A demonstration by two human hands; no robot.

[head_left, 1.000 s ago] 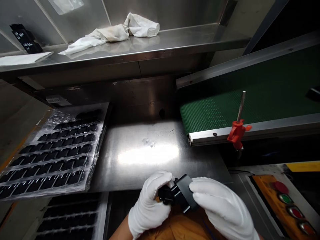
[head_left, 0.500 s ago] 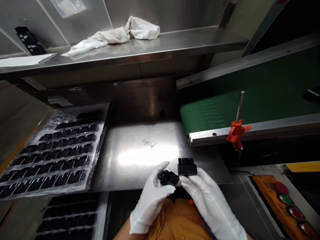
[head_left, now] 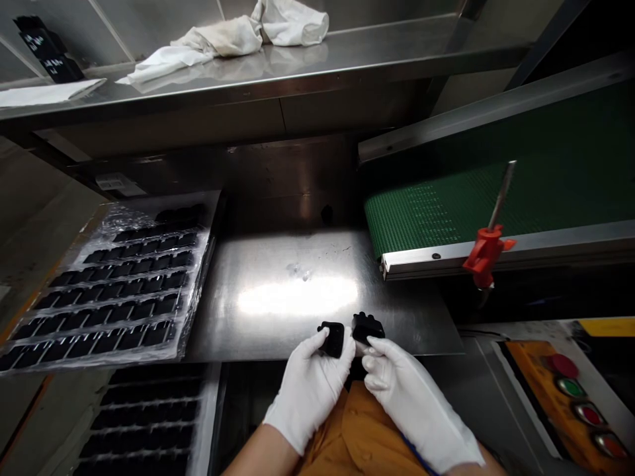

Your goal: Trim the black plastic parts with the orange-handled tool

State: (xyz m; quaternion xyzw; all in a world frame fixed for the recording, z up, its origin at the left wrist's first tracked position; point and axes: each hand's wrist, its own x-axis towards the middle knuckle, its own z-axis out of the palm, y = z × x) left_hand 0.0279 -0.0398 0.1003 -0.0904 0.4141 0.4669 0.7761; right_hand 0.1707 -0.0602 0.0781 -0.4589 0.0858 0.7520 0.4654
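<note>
My left hand (head_left: 315, 387), in a white glove, grips a small black rectangular plastic part (head_left: 333, 338) between thumb and fingers. A flat face of that part is turned up. Beside it, my right hand (head_left: 404, 390), gloved too, pinches a second black plastic part (head_left: 368, 328) with several short round stubs along its top edge. The two parts are held apart, close together over the front edge of the steel table (head_left: 278, 337). Their exact kind is too small and dark to tell.
At left a plastic-wrapped tray (head_left: 191, 311) holds rows of black parts; another tray (head_left: 211, 410) sits below. A green conveyor belt (head_left: 520, 172) with a red clamp (head_left: 485, 256) lies right, above a button panel (head_left: 560, 396). White cloths (head_left: 228, 36) lie on the shelf (head_left: 377, 56).
The part in my left hand has been turned from its studded end to a flat face. The part in my right hand has tilted. The whole view has shifted slightly.
</note>
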